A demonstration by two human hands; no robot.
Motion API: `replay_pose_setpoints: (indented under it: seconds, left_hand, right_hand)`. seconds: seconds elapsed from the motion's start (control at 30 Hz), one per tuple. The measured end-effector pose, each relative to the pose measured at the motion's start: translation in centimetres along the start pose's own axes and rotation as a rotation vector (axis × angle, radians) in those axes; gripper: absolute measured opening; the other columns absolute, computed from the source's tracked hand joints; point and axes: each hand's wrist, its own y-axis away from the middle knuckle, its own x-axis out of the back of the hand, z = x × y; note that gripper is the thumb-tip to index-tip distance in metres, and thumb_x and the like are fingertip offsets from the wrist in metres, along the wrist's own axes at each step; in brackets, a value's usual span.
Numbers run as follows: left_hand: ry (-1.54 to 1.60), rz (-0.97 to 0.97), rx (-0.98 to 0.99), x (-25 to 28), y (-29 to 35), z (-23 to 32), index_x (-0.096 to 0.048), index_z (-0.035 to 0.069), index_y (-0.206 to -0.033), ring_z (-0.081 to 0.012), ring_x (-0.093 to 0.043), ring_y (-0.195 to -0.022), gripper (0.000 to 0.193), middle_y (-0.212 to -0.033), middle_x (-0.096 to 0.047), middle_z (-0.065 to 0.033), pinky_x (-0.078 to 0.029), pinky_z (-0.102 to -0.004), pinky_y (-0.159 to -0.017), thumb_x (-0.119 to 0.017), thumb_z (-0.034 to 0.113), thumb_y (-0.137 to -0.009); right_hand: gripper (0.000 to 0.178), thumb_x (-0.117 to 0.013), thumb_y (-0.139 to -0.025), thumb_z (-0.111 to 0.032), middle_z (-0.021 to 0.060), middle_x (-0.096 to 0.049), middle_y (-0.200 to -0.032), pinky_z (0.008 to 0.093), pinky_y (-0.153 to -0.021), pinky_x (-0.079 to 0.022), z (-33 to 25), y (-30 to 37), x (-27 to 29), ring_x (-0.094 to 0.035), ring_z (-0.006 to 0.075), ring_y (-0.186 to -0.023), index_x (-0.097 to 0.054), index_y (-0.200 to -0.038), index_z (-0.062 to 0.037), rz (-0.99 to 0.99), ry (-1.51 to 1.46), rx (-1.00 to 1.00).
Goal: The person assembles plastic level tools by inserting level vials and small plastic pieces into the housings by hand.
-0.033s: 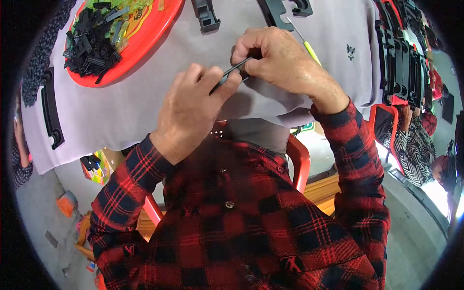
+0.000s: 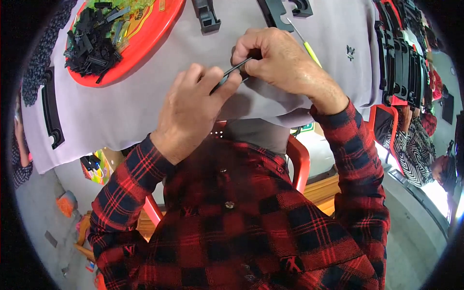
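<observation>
Over the grey cloth, my left hand [image 2: 191,106] pinches a thin black plastic strip [image 2: 238,66] between thumb and fingers. My right hand [image 2: 285,60] grips the strip's other end, its fingertips curled close together. The fingers cover much of the piece, so its full shape does not show. Just beyond the right hand lies a thin-shafted tool with a yellow-green handle [image 2: 312,53]. Its tip points toward a long black plastic part [image 2: 275,15] and a smaller hooked black part [image 2: 302,7]. Another black plastic housing [image 2: 207,18] rests farther off, beyond my hands.
A red round tray [image 2: 140,59] at the far left bears a heap of small black pieces [image 2: 87,53] and yellow-green clear bits. A long black part [image 2: 50,113] lies at the left edge, small dark bits [image 2: 350,52] at right. Black parts [image 2: 398,63] line the right side; people sit beyond.
</observation>
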Motion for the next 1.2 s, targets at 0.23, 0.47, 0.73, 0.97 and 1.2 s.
replay_pose_setpoints:
  seconds: [0.23, 0.47, 0.73, 0.97, 1.2]
  left_hand:
    - [0.0, 0.062, -0.031, -0.4, 0.1, -0.1, -0.062, 0.012, -0.126, -0.025, -0.054, -0.098, 0.045, -0.108, -0.053, -0.0041, -0.048, -0.0376, -0.083, -0.062, 0.01, -0.08]
    - [-0.004, 0.024, 0.014, -0.4, 0.2, 0.0, -0.064, 0.014, -0.125, -0.0252, -0.054, -0.097, 0.043, -0.106, -0.053, -0.0037, -0.049, -0.0379, -0.084, -0.061, 0.012, -0.083]
    - [0.027, -0.028, 0.029, 0.4, -0.2, 0.3, -0.066, 0.016, -0.124, -0.0254, -0.054, -0.094, 0.039, -0.098, -0.053, -0.0033, -0.049, -0.0383, -0.081, -0.064, 0.013, -0.085]
    - [0.003, 0.006, 0.022, 0.1, -0.3, 0.3, -0.066, 0.014, -0.123, -0.0265, -0.055, -0.095, 0.044, -0.099, -0.054, -0.0051, -0.048, -0.0393, -0.08, -0.063, 0.005, -0.079]
    - [0.006, 0.124, 0.011, -0.2, 0.0, 0.3, -0.066, 0.014, -0.117, -0.0264, -0.057, -0.093, 0.037, -0.096, -0.056, -0.0039, -0.048, -0.0389, -0.077, -0.068, 0.007, -0.081]
  right_hand:
    - [0.014, -0.067, -0.076, -0.01, 0.0176, -0.071, -0.083, 0.0454, -0.078, -0.053, -0.1, 0.0, -0.2, -0.069, 0.0374, -0.085, -0.073, -0.087, -0.0052, 0.039, -0.013, 0.025]
    - [0.01, -0.067, -0.077, -0.006, 0.0123, -0.069, -0.08, 0.0389, -0.072, -0.053, -0.6, -0.2, -0.2, -0.068, 0.0282, -0.077, -0.07, -0.086, -0.0032, 0.016, 0.026, 0.001]
    - [0.012, -0.067, -0.077, -0.006, 0.0117, -0.068, -0.083, 0.0375, -0.073, -0.053, -1.3, -0.2, 0.0, -0.067, 0.0265, -0.077, -0.068, -0.088, -0.0024, -0.024, 0.134, -0.032]
    - [0.014, -0.067, -0.078, -0.01, 0.0115, -0.069, -0.083, 0.039, -0.074, -0.052, -1.2, -0.5, 0.2, -0.067, 0.0283, -0.078, -0.068, -0.09, -0.0041, -0.063, 0.157, -0.039]
    - [0.011, -0.067, -0.08, -0.018, 0.0125, -0.07, -0.08, 0.0435, -0.075, -0.052, 0.3, -0.4, -0.1, -0.069, 0.0331, -0.081, -0.07, -0.085, -0.0093, 0.001, 0.035, 0.082]
